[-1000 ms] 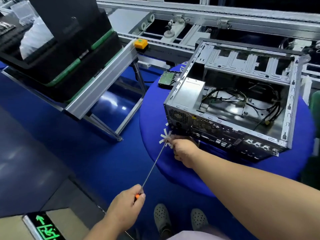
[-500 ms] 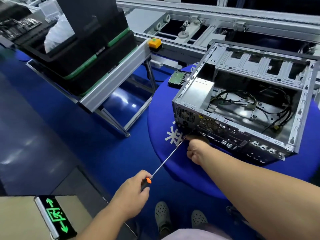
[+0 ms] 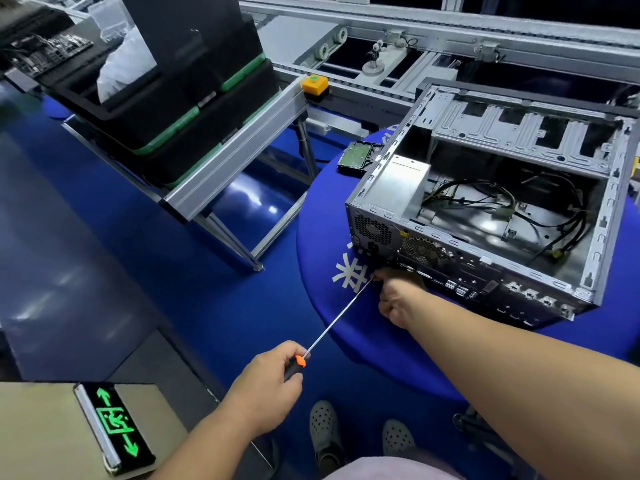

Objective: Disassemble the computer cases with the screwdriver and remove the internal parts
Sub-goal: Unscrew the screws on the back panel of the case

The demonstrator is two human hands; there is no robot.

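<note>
Head view looks down on an open computer case (image 3: 485, 216) lying on its side atop a round blue table (image 3: 322, 237), its open side up and its rear panel of vents and ports facing the person. Inside I can make out a silver box, likely the power supply (image 3: 398, 185), in the near left corner, and loose black cables (image 3: 540, 216) trailing across the case floor; the drive bays along the far wall look bare.

A long screwdriver (image 3: 337, 317) runs from the left hand (image 3: 266, 389), which grips the black and orange handle with fingers wrapped round it, up to the lower left of the rear panel. The right hand (image 3: 398, 299) is bunched at the tip, fingers curled against the panel; whether it pinches the shaft, a screw or only steadies the case I cannot tell.

My reading is that a rear screw below the power supply vent is being worked, so the silver box can come free. Next, the tip has to sit square in the screw head, and the loosened screw wants catching before it drops.

Just behind the case lies a hard drive (image 3: 355, 157) with its green board up. Further left, black bins (image 3: 166, 109) rest on an aluminium rack, and a conveyor frame (image 3: 415, 29) crosses the back. A green exit sign (image 3: 114, 422) glows on the floor.
</note>
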